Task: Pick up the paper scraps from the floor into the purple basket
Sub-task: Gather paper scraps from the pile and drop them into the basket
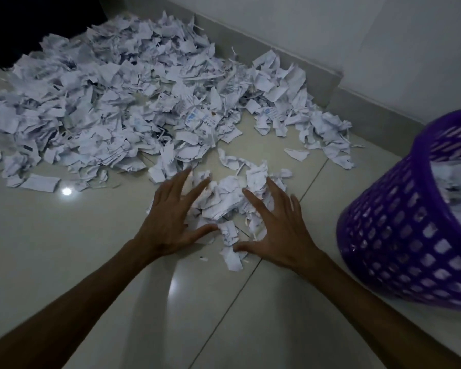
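A small clump of paper scraps (234,201) is flanked by the left hand (168,222) and right hand (280,230), fingers spread wide, nothing gripped; purple basket (399,235) stands nearby.

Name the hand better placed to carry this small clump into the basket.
Right. The right hand lies on the clump's basket side, with the purple basket just beyond it. The left hand would probably have to cross over.

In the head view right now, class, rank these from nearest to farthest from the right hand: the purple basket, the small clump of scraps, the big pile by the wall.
1. Small clump of scraps: under the right hand's fingers, to its left.
2. Purple basket: to its right.
3. Big pile: far left, by the wall.
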